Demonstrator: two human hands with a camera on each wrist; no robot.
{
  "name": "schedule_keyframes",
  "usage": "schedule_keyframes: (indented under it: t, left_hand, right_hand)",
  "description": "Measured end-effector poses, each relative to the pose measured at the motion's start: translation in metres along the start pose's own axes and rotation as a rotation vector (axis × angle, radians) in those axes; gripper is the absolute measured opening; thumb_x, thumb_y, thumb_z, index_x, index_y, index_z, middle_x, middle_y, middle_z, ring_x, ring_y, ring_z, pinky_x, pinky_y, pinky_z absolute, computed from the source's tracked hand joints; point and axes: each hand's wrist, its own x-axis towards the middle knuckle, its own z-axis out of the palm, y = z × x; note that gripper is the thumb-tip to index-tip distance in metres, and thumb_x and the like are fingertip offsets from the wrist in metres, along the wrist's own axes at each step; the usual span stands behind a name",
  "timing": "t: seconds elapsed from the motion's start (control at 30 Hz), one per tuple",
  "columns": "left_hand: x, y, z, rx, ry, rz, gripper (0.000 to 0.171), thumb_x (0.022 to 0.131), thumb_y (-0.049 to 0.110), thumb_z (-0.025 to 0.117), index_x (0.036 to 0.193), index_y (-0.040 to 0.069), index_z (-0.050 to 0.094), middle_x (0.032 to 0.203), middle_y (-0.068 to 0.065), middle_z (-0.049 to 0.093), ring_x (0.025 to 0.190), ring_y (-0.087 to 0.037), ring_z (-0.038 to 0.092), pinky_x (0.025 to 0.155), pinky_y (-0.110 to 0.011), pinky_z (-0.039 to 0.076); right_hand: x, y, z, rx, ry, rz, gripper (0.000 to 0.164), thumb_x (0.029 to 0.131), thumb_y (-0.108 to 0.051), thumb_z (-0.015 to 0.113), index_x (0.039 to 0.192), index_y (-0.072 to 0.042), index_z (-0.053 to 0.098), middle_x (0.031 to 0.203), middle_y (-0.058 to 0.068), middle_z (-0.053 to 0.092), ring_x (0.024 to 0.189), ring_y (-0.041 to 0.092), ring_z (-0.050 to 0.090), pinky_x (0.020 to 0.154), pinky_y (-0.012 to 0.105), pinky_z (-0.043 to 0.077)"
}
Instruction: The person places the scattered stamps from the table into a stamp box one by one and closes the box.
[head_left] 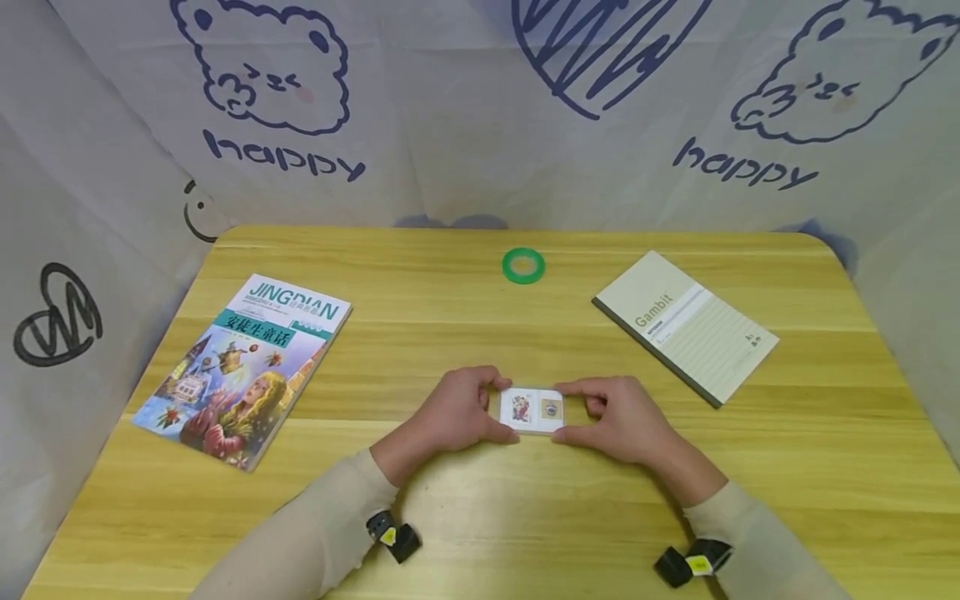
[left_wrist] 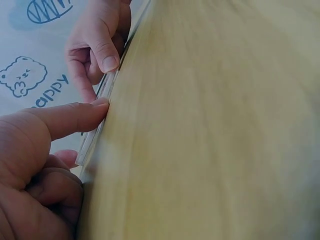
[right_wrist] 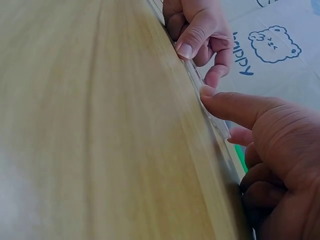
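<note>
A small flat white case (head_left: 532, 422) with two little pictures on its face lies low over the middle of the table. From the side, its thin edge (left_wrist: 93, 135) looks pale and partly see-through. My left hand (head_left: 463, 410) pinches its left end, thumb on the near edge and a finger on the far edge. On the other end, my right hand (head_left: 624, 418) grips the same way, thumb near and index finger far. Both hands face each other across the case, also in the right wrist view, where the right hand (right_wrist: 280, 145) is closest to the camera.
On the left of the wooden table (head_left: 450, 317) lies a colourful book (head_left: 243, 367). A green roll of tape (head_left: 512, 275) is at the back, and a beige notebook (head_left: 686, 333) lies slanted to the right. White cloth (head_left: 450, 108) with drawings hangs behind.
</note>
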Motion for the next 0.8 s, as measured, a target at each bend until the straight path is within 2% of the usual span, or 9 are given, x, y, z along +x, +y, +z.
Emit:
schedule_keyframes:
  t: [0.27,0.63,0.7,0.8]
  left_hand:
    - [0.0019,-0.0028,0.0003,0.035,0.012,0.009,0.063,0.065,0.017,0.095,0.119,0.003,0.066,0.064,-0.001,0.048,0.053,-0.011,0.041,0.048,-0.026,0.034]
    - [0.0029,-0.0057,0.0036,0.079,0.012,0.022,0.068,0.065,0.020,0.095,0.123,0.006,0.061,0.068,-0.001,0.050,0.054,-0.011,0.043,0.049,-0.026,0.036]
    - [0.0023,-0.0056,0.0023,0.090,0.009,0.028,0.071,0.066,0.022,0.095,0.126,0.006,0.060,0.069,-0.002,0.051,0.055,-0.012,0.043,0.050,-0.027,0.037]
    - [-0.0012,-0.0044,-0.0014,0.096,-0.005,0.025,0.086,0.065,0.026,0.096,0.136,0.003,0.054,0.073,-0.003,0.052,0.059,-0.013,0.045,0.053,-0.029,0.039]
  right_hand:
    - [0.0023,0.0015,0.0004,-0.030,-0.012,-0.034,0.058,0.071,-0.037,0.092,0.120,-0.013,0.073,0.055,-0.011,0.036,0.050,0.004,0.032,0.050,0.025,0.031]
    - [0.0010,0.0030,-0.0016,-0.014,-0.024,-0.016,0.057,0.073,-0.034,0.091,0.123,-0.013,0.071,0.056,-0.011,0.035,0.051,0.005,0.031,0.052,0.025,0.033]
    - [0.0010,0.0028,-0.0015,-0.012,-0.022,-0.008,0.061,0.072,-0.036,0.091,0.125,-0.012,0.070,0.057,-0.010,0.035,0.052,0.005,0.031,0.053,0.026,0.034]
    - [0.0008,0.0021,-0.0014,-0.018,-0.027,0.006,0.070,0.071,-0.041,0.091,0.130,-0.010,0.067,0.058,-0.009,0.036,0.053,0.005,0.031,0.055,0.026,0.036]
